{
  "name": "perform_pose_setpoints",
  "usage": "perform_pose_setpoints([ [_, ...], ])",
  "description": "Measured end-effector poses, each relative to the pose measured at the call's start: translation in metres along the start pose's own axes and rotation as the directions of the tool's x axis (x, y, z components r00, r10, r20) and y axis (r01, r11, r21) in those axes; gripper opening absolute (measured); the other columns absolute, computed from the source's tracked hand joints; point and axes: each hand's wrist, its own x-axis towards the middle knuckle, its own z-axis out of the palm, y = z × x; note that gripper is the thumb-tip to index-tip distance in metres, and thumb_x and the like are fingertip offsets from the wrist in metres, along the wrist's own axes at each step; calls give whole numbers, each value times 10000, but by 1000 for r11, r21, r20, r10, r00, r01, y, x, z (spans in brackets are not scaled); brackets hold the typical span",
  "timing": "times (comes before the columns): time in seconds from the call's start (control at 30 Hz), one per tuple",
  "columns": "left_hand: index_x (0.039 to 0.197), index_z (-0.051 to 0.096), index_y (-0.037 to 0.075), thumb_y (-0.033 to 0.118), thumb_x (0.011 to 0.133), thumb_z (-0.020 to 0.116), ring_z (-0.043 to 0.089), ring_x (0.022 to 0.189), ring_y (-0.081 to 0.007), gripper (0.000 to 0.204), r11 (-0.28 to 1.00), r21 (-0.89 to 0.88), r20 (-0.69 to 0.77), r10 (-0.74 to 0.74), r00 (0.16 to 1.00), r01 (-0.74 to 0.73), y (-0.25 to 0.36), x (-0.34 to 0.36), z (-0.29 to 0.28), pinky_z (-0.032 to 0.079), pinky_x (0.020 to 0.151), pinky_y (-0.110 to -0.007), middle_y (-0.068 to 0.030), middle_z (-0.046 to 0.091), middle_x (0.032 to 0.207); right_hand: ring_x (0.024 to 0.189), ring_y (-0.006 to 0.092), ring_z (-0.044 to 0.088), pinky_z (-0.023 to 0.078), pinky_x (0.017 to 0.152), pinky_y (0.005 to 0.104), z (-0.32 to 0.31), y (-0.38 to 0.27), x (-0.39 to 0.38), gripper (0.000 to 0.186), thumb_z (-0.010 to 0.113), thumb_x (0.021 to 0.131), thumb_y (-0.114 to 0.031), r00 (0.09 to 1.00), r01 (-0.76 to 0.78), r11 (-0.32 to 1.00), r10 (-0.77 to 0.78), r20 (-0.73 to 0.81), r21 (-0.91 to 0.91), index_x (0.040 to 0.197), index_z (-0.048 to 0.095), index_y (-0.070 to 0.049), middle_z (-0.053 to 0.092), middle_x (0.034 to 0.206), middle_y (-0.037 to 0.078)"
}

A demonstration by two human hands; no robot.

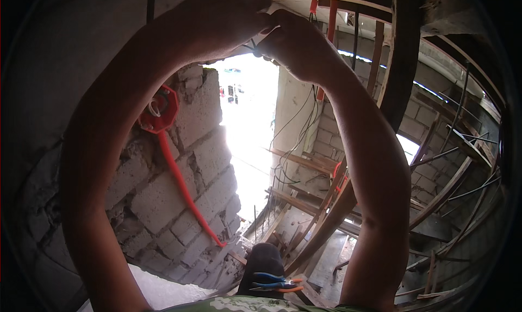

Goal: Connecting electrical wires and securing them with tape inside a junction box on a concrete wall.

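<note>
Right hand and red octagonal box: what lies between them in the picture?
In the head view, going from the right hand to the red octagonal box, come the bright opening, then the block wall.

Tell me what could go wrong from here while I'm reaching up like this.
The blue-and-orange tools at your leg might slip and drop. The loose wires hanging below your right hand could catch as you move. The jumbled timber below may trip you if you step without looking.

thin dark wires [253,43], partly hidden, bent and splayed, poking out below the left hand [244,13], beside the right hand [292,43]
</note>
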Motion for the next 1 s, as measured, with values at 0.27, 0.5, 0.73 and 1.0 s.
perform_pose_setpoints([
  [0.27,1092,719,113,207,883,736,632,1071,-200,230,969,-159,172,-163,971,191,-5,-9,22,499,963,-384,-36,724,1035,944,238,712,580,813,347,13,10,5,236,718,870,-103,985,154,983,-161,-69,-102,1075,632,-25,701,1024,133],
  [0.5,1090,721,162,213,912,711,641,963,-203,185,915,-336,189,-169,967,225,-2,-15,23,516,866,-364,-26,732,936,962,217,712,579,828,320,2,22,6,370,759,870,-170,876,457,797,-481,43,-395,1180,606,-39,720,1015,150],
  [0.73,1002,680,76,152,923,699,676,818,-205,111,775,-510,141,-352,925,373,-9,-32,31,535,759,-363,-79,706,850,797,173,735,591,689,289,2,0,1,450,790,856,-198,936,-8,1000,-3,-353,-28,1203,584,3,730,894,164],
  [1.0,1018,690,71,171,939,671,669,687,-231,129,712,-623,-75,-465,882,322,-7,-29,40,528,669,-364,-121,682,791,775,153,717,629,689,321,-21,-3,-1,246,712,906,-202,958,-253,657,270,92,710,1078,713,-26,726,888,74],
])
